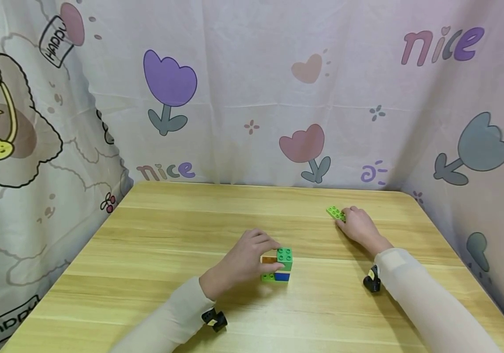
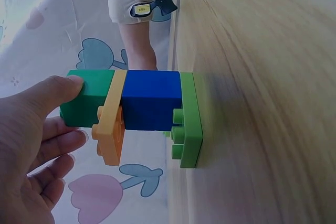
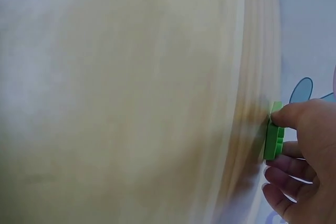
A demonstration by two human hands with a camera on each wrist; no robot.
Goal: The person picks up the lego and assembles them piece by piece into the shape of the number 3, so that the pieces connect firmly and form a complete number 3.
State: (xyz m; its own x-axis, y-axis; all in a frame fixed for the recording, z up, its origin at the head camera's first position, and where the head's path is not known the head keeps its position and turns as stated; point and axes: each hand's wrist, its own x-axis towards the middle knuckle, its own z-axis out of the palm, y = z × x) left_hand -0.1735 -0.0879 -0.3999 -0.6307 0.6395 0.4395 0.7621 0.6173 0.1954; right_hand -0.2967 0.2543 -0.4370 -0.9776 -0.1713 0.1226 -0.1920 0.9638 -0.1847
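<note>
A small stack of toy building blocks stands on the table. At its top is a green block (image 1: pixel 285 255), which my left hand (image 1: pixel 247 257) pinches between thumb and fingers. Under it, the left wrist view shows an orange plate (image 2: pixel 111 124), a blue block (image 2: pixel 152 99) and a light green plate (image 2: pixel 191 121) at the bottom. Both plates jut out past the blocks on one side. Farther back and to the right, my right hand (image 1: pixel 360 226) pinches another light green studded plate (image 1: pixel 334 212) low at the tabletop. Its fingers partly hide that plate.
The wooden table (image 1: pixel 181 220) reaches back to a printed curtain (image 1: pixel 243 88), which also hangs along the left and right sides. Each sleeve cuff carries a small black device (image 1: pixel 214 319). The right hand's plate lies near the far table edge.
</note>
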